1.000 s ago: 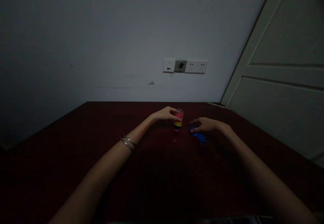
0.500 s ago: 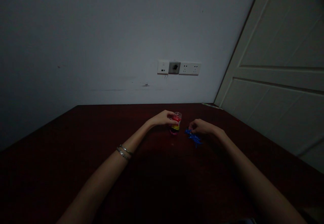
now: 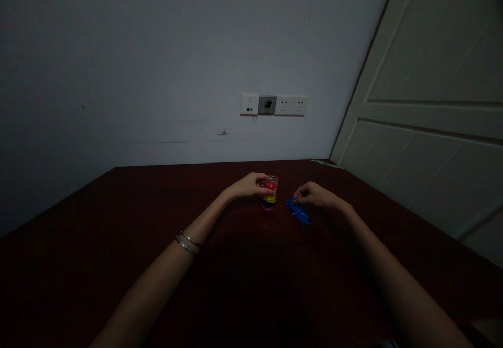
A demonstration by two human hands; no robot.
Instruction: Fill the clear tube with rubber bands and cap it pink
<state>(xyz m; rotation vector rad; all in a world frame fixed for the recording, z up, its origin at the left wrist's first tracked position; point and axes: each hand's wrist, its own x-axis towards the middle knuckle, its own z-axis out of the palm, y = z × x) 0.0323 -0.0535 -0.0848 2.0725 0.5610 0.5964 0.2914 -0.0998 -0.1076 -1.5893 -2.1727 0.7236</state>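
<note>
Pairing up across a narrow gap

Nearest the body, the table [image 3: 243, 280] spreads beneath both forearms, bracelets [image 3: 188, 241] on the left one. Blue strands [image 3: 299, 214] lie beside the right hand [image 3: 315, 195], their heap slanting from far left to near right; its fingertips are at the far end, though whether they pinch any, I cannot tell. Left of the heap, apart from it, a clear jar [image 3: 269, 199] stands roughly upright, gripped from its left by the left hand [image 3: 249, 185]. Beyond are the table's back edge and the wall [image 3: 157, 65].

Head-worn view — facing forward, angled down.
</note>
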